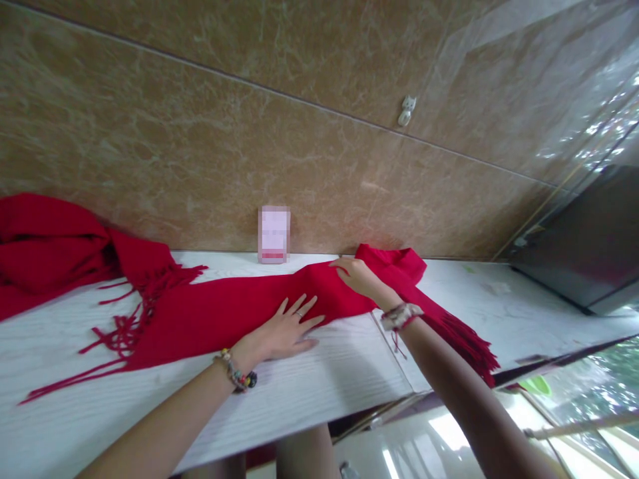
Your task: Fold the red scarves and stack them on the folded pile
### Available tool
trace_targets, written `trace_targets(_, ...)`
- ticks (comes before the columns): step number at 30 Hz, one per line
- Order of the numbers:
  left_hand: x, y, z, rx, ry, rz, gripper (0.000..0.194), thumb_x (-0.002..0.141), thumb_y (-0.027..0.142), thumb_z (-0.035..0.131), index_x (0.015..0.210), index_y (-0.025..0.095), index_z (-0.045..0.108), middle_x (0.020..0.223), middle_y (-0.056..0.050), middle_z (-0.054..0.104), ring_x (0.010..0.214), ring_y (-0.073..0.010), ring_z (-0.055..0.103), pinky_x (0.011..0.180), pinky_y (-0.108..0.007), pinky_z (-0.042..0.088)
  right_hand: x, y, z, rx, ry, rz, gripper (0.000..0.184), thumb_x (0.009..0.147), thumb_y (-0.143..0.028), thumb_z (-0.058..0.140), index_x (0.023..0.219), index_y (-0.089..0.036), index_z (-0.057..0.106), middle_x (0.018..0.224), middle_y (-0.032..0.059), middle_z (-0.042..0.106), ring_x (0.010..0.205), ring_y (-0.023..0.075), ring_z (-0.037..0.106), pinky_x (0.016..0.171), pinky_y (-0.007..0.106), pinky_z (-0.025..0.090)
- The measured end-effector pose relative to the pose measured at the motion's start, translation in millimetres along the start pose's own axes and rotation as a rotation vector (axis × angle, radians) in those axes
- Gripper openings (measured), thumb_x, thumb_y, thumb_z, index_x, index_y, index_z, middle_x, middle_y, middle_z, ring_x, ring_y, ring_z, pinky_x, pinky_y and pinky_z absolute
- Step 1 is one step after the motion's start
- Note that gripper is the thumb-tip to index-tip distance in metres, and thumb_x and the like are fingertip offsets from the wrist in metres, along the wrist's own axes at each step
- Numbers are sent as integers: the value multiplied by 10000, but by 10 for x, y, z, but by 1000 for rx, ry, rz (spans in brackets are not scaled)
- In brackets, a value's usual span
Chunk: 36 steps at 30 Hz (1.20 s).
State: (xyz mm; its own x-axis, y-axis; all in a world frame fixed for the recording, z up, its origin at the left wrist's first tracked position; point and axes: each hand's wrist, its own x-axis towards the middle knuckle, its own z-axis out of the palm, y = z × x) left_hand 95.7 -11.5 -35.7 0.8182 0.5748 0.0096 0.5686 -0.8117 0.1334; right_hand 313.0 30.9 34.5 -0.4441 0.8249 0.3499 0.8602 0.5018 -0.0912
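Observation:
A long red scarf (214,313) with fringed ends lies lengthwise over the white counter. Its right part is bunched and folded over, and its right fringe hangs toward the counter's front edge. My left hand (284,332) rests palm down on the scarf's lower edge, fingers spread, a ring on one finger. Farther right, my right hand (355,276) lies on the raised part of the scarf, fingers extended to the left and lightly bent. No cloth is visibly pinched in either hand.
More red fringed fabric (54,246) is heaped at the left. A small pinkish box-like item (274,234) stands against the brown marbled wall (200,133), where a small white hook (407,110) is mounted. A dark grey boxy object (589,233) stands at the far right.

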Motion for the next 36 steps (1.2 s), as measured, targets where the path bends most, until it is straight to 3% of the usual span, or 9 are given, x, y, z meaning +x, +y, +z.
trace_targets(3,-4,-13,18,-6,10,60,548,882,505,307,1367,254,261,1463,-63,166,1337,-261,108,1042,-511,120,449,24,142,0,-213,-19,239,801,-132,498,982,-164,651,1077,93,637,1014,187,571,903,310,415)
trace_targets(5,-7,-25,34,-15,10,100,564,886,488,310,1381,236,217,1455,-50,199,1336,-243,125,1050,-489,128,626,84,225,6,-275,-22,200,783,-132,538,934,-156,665,999,90,665,940,183,599,858,297,432)
trace_targets(9,-7,-53,76,-31,22,139,590,885,486,305,1396,232,157,1458,-25,194,1334,-258,120,1049,-491,136,740,205,262,35,-328,-38,143,730,-103,594,839,-144,677,851,60,688,794,158,615,757,262,452)
trace_targets(14,0,-54,74,-55,10,126,620,870,481,351,1402,254,128,1462,-5,184,1332,-318,51,1043,-518,132,757,244,209,107,-372,-44,201,749,-129,585,940,-125,648,827,43,685,718,114,609,656,204,455)
trace_targets(19,0,-11,8,-82,-47,104,637,852,480,385,1400,258,147,1462,10,178,1315,-374,13,1038,-555,106,848,259,289,185,-335,31,220,701,-94,617,912,-133,666,748,18,683,666,104,608,611,177,445)
trace_targets(27,-11,29,-35,-69,-78,100,629,846,457,396,1398,262,167,1458,22,192,1309,-387,-8,1040,-571,58,856,374,460,153,-248,75,218,699,-99,635,916,-115,651,744,25,665,668,105,594,598,177,429)
trace_targets(32,-34,12,-25,-34,-37,63,594,839,545,364,1361,271,288,1473,-31,125,1315,-376,30,1042,-547,94,665,360,560,48,-181,24,209,793,-150,561,991,-138,627,885,64,656,800,137,587,731,240,417)
trace_targets(36,-32,3,-8,-32,-36,42,618,828,588,350,1366,296,266,1468,-43,146,1315,-373,67,1032,-558,107,525,408,569,-51,-134,12,217,845,-155,491,1025,-149,613,1034,102,619,979,181,538,851,306,372)
